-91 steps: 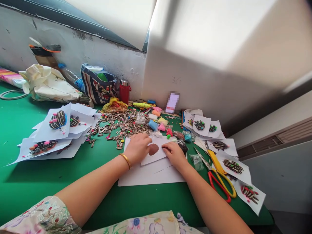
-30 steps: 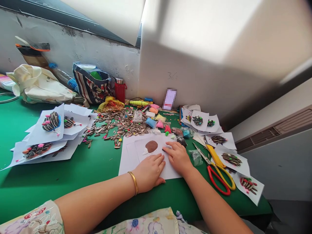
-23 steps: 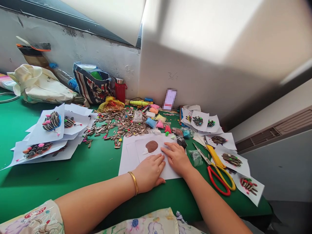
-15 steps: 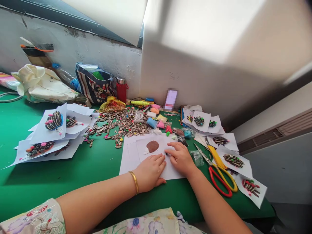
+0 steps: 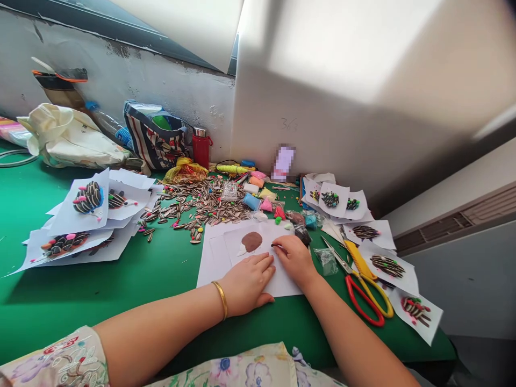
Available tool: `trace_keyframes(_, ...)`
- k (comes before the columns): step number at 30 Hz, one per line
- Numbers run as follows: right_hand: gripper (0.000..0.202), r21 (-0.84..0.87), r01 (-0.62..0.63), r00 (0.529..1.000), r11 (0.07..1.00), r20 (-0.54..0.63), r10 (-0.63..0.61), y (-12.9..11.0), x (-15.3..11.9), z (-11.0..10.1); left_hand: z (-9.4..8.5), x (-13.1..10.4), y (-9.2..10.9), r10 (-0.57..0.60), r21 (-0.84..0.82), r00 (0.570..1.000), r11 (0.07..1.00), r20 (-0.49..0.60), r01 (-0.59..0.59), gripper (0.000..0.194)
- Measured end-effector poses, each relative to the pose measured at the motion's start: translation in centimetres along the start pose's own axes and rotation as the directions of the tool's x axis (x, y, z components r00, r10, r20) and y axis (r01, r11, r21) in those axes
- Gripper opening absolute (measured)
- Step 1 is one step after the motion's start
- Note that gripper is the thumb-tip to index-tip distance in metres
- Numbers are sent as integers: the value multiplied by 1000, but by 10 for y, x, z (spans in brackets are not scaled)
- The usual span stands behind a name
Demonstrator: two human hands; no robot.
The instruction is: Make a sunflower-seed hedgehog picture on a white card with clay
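Observation:
My left hand (image 5: pixel 246 282) lies flat on the white paper (image 5: pixel 209 266), its fingers stretched out. On the upper sheet, just past those fingertips, is a hedgehog-like shape with a rounded brown clay body (image 5: pixel 252 242) and a pale pointed snout at its left. My right hand (image 5: pixel 294 259) is over the right part of the paper, thumb and index finger pinched on a small black piece of clay (image 5: pixel 273 245). Only the end of that piece shows. A packet of black clay (image 5: pixel 302 235) lies just beyond my right hand.
Striped sunflower seeds (image 5: pixel 217 201) are strewn behind the paper, beside colored clay packets (image 5: pixel 252 202). Scissors (image 5: pixel 365 287) and a yellow utility knife (image 5: pixel 358 259) lie at right. Seed-covered hedgehog cards are stacked at left (image 5: pixel 66 247) and right (image 5: pixel 387 266). A red flask (image 5: pixel 200 149) stands by the wall.
My right hand's fingers were spread above the black piece of clay lying on the paper; now thumb and index finger have closed on it. My left hand stays in place.

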State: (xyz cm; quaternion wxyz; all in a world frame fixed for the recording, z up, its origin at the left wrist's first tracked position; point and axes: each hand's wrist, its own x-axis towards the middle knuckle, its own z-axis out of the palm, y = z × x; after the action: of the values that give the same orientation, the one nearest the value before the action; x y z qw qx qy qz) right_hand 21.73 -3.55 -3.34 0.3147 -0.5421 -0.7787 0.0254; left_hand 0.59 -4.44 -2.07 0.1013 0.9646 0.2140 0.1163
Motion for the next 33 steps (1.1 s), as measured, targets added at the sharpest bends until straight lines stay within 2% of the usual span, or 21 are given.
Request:
trace_keyframes(7,19,-117,28,998,993,60,-21,0,-3,-3,-4,1,3,-7,21,1000,1000,-25,7,65)
trace_keyframes(12,33,-196,104,978,975,196,-65,-9,-8,-13,-5,0,3,-2,34,1000,999,-20,3,65)
trace_keyframes(18,39,-367,48,978,929,205,31,-14,-7,-16,-5,1,2,1,50,1000,999,-5,-1,63)
trace_keyframes(25,39,-287,142,962,948,264,-64,-17,-10,-19,-5,0,2,-4,26,1000,1000,-16,4,65)
trace_keyframes(30,37,-319,81,980,944,197,-17,-15,-9,-16,-5,0,2,-2,30,1000,1000,-10,2,64)
trace_keyframes(33,33,-285,115,980,952,190,-62,-13,-10,-17,-6,1,2,1,7,1000,1000,-22,-1,63)
